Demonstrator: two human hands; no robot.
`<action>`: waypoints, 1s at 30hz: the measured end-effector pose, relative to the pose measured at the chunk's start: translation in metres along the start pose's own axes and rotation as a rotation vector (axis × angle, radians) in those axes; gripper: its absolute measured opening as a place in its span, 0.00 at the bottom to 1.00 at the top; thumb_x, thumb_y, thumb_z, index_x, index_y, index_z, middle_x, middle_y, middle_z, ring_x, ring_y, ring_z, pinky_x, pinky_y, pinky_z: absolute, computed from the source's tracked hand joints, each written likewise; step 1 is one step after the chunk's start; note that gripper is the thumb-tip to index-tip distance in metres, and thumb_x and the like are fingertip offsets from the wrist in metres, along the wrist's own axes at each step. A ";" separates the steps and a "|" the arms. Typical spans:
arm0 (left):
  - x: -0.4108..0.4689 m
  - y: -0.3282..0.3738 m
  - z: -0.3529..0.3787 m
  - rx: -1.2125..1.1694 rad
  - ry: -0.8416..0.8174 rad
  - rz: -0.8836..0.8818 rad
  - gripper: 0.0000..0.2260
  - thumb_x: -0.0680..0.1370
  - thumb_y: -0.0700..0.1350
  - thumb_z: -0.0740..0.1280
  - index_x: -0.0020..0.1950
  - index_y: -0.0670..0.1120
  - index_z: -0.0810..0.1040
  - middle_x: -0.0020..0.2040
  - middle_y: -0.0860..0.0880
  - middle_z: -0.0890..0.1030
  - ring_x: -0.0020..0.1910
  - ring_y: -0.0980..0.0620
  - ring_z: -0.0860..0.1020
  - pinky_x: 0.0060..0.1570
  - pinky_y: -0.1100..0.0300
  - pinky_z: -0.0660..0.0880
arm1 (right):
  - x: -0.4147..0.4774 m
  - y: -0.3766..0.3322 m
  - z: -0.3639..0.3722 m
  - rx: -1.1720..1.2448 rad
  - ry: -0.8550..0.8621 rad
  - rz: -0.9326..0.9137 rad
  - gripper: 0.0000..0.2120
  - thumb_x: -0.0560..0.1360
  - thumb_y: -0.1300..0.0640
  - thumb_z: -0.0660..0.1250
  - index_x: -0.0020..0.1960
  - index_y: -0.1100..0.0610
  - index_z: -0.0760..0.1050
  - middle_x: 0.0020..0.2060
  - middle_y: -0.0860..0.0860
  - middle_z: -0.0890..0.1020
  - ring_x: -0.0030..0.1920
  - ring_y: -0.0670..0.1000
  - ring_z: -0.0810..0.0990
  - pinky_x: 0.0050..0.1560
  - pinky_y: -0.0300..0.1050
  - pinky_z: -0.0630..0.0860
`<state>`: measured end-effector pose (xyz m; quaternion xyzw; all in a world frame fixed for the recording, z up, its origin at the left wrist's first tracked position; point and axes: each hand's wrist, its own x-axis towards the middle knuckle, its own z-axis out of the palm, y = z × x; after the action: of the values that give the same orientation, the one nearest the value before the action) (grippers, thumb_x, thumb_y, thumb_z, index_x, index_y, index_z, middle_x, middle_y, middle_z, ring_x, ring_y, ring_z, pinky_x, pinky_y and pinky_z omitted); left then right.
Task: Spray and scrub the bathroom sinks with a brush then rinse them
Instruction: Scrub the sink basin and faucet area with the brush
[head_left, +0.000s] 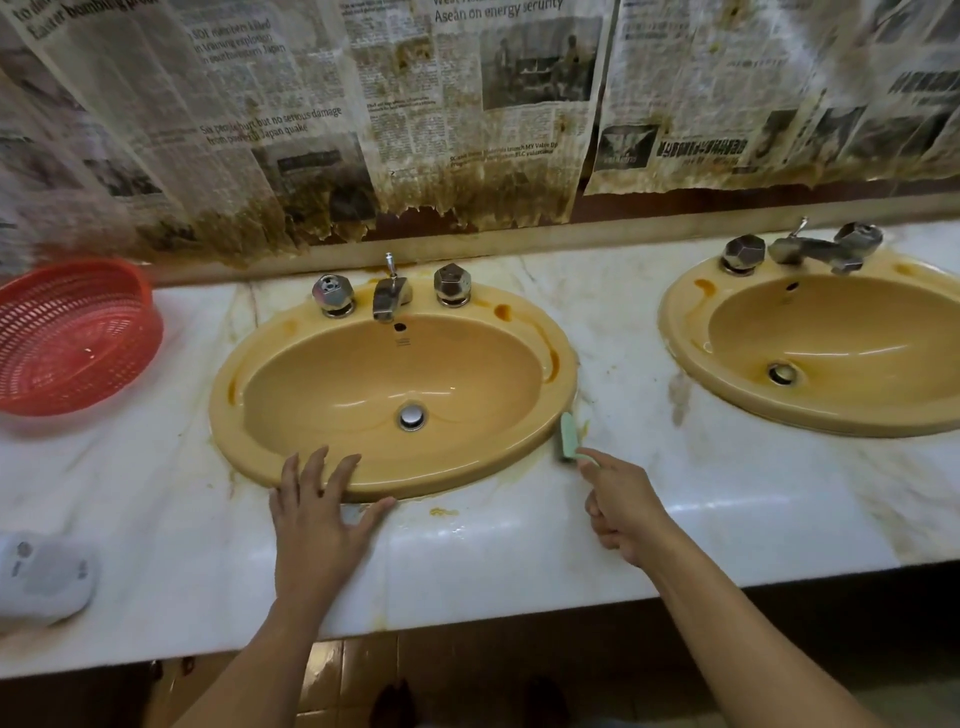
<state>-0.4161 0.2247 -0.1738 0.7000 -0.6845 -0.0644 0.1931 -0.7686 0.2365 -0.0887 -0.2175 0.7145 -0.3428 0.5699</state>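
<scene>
Two mustard-yellow oval sinks are set in a white marble counter (519, 545). The nearer sink (311, 457) is in the middle, with a chrome tap (389, 299) and a drain (413, 417). The second sink (691, 358) lies at the right. My right hand (621, 506) grips a pale green brush (569, 436), whose head touches the counter at the nearer sink's right front rim. My left hand (322, 499) rests flat with spread fingers on that sink's front rim. No spray bottle is in sight.
A red plastic basket (78, 338) stands on the counter at the left. A white object (44, 577) lies at the counter's front left edge. Stained newspaper (363, 130) covers the wall behind. Brown stains mark the counter between the sinks.
</scene>
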 end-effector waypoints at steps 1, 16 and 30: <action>0.000 0.001 -0.001 -0.003 0.007 0.001 0.33 0.74 0.74 0.61 0.72 0.57 0.74 0.78 0.49 0.65 0.82 0.44 0.53 0.76 0.35 0.57 | 0.009 -0.009 -0.003 0.016 0.017 0.001 0.15 0.85 0.53 0.57 0.66 0.43 0.77 0.27 0.51 0.65 0.24 0.48 0.60 0.27 0.39 0.56; 0.005 0.002 -0.002 0.033 -0.029 -0.030 0.32 0.74 0.74 0.62 0.72 0.57 0.74 0.78 0.51 0.65 0.82 0.46 0.51 0.77 0.37 0.55 | 0.096 -0.097 -0.015 -0.173 0.057 -0.076 0.11 0.82 0.55 0.59 0.47 0.48 0.79 0.27 0.51 0.65 0.23 0.49 0.60 0.25 0.37 0.58; 0.002 0.003 -0.002 0.030 0.005 -0.014 0.32 0.74 0.74 0.61 0.71 0.56 0.74 0.77 0.50 0.66 0.81 0.45 0.53 0.76 0.37 0.56 | 0.047 -0.030 0.007 -0.032 0.214 -0.087 0.16 0.82 0.50 0.60 0.67 0.44 0.78 0.37 0.53 0.76 0.27 0.52 0.70 0.23 0.37 0.65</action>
<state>-0.4185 0.2226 -0.1708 0.7077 -0.6800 -0.0538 0.1840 -0.7758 0.1822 -0.0988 -0.2193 0.7664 -0.3770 0.4717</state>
